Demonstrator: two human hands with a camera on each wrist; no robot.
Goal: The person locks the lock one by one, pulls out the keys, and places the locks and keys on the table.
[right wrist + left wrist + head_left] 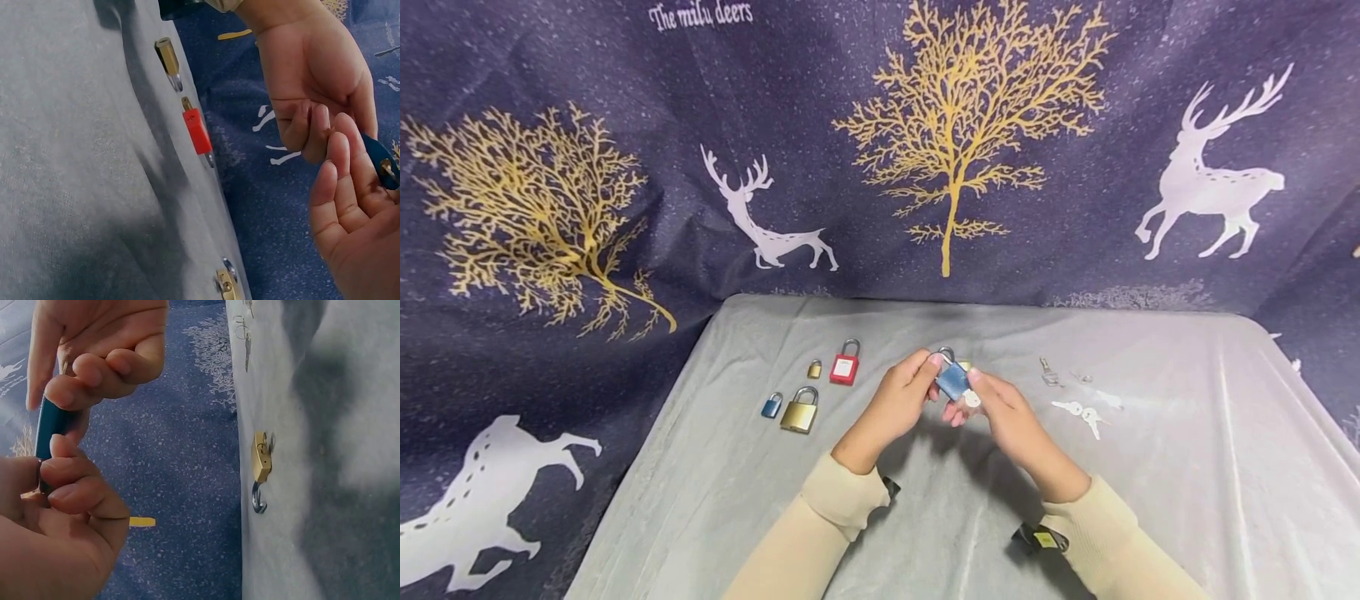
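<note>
Both hands hold a blue padlock (pixel 953 381) up over the cloth-covered table. My left hand (pixel 898 396) pinches it at the shackle end, thumb on the near side. The thumb and fingers of my right hand (pixel 1009 417) grip the body's other end. A silver key (pixel 972 399) shows by the padlock's lower corner, at the right fingers. In the left wrist view the blue padlock (pixel 50 428) appears edge-on, partly hidden by fingers. A brass padlock (pixel 261 456) with a key in it lies beyond, its shackle swung out; in the head view the hands mostly cover it.
Left on the grey cloth (pixel 700 500) lie a red padlock (pixel 844 368), a large brass padlock (pixel 799 415), a small brass padlock (pixel 815 369) and a small blue padlock (pixel 771 406). Several loose keys (pixel 1077 409) lie at the right. A patterned curtain (pixel 1037 250) hangs behind.
</note>
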